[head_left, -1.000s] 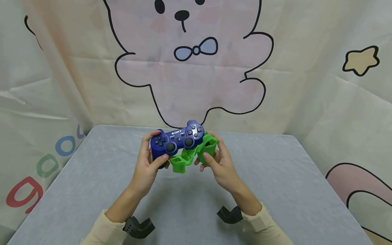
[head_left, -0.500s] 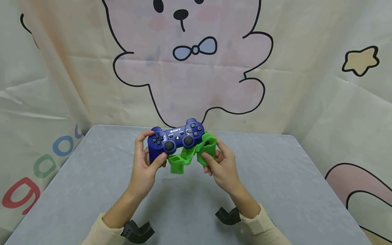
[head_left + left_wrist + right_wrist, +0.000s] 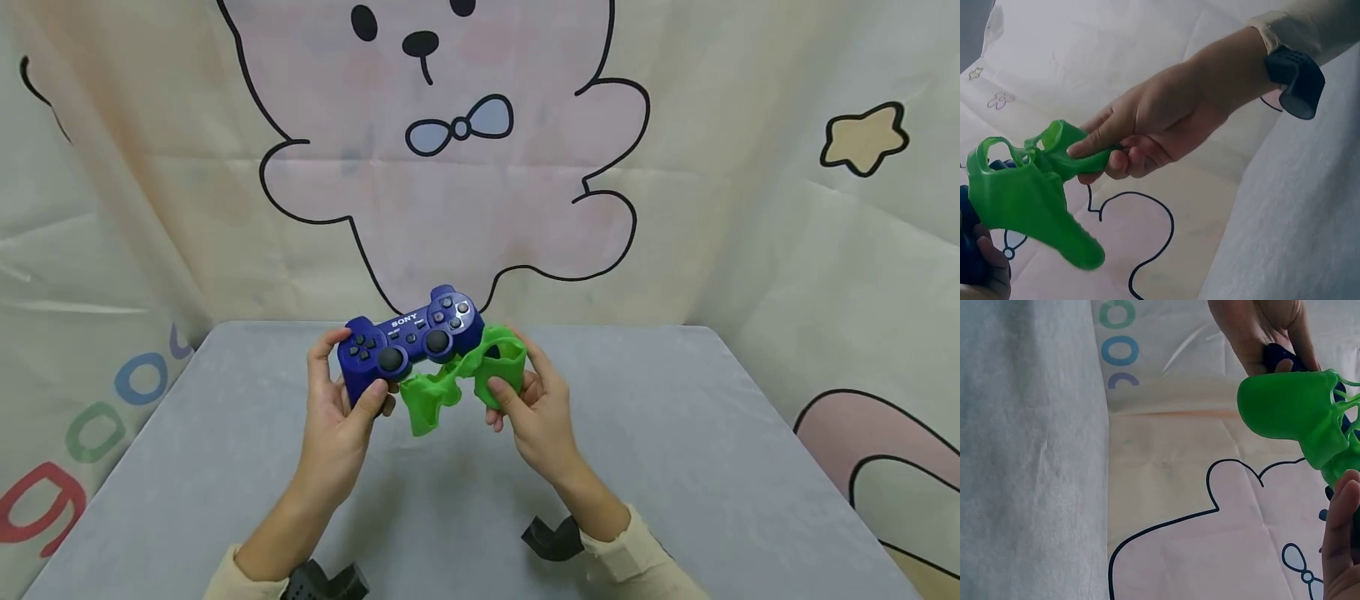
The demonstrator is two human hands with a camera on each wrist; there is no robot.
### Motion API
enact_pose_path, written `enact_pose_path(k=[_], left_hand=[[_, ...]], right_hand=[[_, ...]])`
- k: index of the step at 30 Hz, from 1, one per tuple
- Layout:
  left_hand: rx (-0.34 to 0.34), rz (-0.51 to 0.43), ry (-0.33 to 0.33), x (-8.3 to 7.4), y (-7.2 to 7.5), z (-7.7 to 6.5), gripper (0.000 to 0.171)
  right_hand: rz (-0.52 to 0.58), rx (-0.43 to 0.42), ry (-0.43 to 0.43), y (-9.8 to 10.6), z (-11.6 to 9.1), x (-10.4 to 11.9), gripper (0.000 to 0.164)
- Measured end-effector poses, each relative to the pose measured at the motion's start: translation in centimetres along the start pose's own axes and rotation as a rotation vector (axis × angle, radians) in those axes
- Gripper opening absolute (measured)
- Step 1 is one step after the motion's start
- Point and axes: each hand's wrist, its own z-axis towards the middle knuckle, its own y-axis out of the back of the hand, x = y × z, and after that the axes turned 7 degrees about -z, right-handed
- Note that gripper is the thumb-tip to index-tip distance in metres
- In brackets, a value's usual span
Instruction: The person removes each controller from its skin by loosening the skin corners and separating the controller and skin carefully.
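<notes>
A blue Sony game controller (image 3: pixel 411 337) is held above the table in the head view, tilted with its right side higher. My left hand (image 3: pixel 333 429) grips its left handle, thumb near the left stick. A green silicone controller cover (image 3: pixel 501 358) hangs off the controller's right side, its left half drooping below the sticks. My right hand (image 3: pixel 546 417) pinches the cover's right half. The left wrist view shows the right hand (image 3: pixel 1160 119) holding the cover (image 3: pixel 1029 194). In the right wrist view, the left hand (image 3: pixel 1266 325) is on the controller, partly behind the cover (image 3: pixel 1285 406).
A table (image 3: pixel 660 467) covered in grey cloth lies under both hands. Behind it hangs a printed curtain (image 3: pixel 465 192) with a bear, close to the table's back edge. Black bands (image 3: pixel 553 540) stick out from the cuffs.
The left hand and controller have moved left, away from the right hand, with the view shifting slightly too. The cover's left half now hangs lower and more twisted. Both grips persist.
</notes>
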Motion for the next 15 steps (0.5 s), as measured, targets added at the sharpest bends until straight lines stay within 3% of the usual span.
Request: enact_pose_path(k=[8,15], left_hand=[[0.034,0.015,-0.033,-0.5,-0.4,1.1,0.062],[0.022,0.052,-0.019,-1.1,0.1,1.0,0.069]], right_hand=[[0.014,-0.033,0.005,1.2,0.7,1.1,0.059],[-0.005,0.038,-0.033,2.0,0.3,1.6,0.056]])
